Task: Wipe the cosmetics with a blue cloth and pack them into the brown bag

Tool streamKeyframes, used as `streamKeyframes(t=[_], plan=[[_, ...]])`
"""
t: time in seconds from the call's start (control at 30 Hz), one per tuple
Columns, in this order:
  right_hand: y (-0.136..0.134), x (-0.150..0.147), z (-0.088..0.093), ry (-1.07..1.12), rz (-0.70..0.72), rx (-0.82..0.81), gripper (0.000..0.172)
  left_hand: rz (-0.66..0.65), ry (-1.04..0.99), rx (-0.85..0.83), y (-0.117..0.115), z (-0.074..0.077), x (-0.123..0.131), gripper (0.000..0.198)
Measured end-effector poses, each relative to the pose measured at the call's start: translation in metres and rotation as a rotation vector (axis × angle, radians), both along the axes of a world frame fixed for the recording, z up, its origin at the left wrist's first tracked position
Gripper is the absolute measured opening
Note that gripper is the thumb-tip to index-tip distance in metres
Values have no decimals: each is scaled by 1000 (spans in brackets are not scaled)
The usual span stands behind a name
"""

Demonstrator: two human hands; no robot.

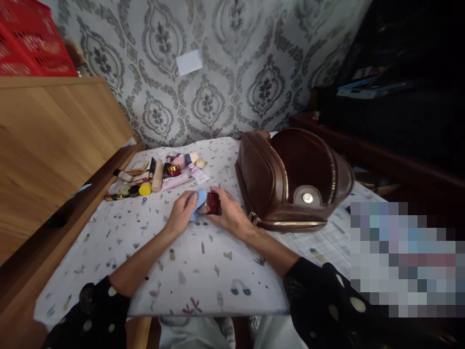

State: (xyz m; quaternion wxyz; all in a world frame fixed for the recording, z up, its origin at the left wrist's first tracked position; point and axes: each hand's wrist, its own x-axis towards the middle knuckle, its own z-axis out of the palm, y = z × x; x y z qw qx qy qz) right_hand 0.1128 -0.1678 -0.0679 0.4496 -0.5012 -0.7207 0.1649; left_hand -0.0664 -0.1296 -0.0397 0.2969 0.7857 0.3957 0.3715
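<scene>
Over the middle of the table, my left hand [181, 211] is closed on a light blue cloth [199, 199]. The cloth presses against the clear end of a small container with a dark red, shiny body [213, 203]; its exact kind I cannot make out. My right hand [231, 213] is wrapped round the red end of that container. Just right of my right hand stands a brown leather bag [261, 194], unzipped, with its top gaping and a round metal snap on its flap.
Several cosmetics lie at the back left, among them a pink tube [176, 182], a beige bottle [157, 176], a yellow round item [145, 189] and a red jar with a gold lid [174, 170]. A wooden panel [61, 145] borders the left; a patterned wall [225, 72] rises behind.
</scene>
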Motion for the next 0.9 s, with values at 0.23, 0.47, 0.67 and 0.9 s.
streamKeyframes(t=[0.23,0.47,0.67,0.9], plan=[[-2,1,4,-46,60,78,40,-100,124,189,-11,5,1,34],[0,2,6,0,71,52,43,-127,180,368,-7,-4,-3,29],[-1,1,11,42,29,-26,32,-200,160,470,-2,-10,-7,29],[0,3,9,108,46,-60,41,-300,101,398,-5,-6,-14,34]])
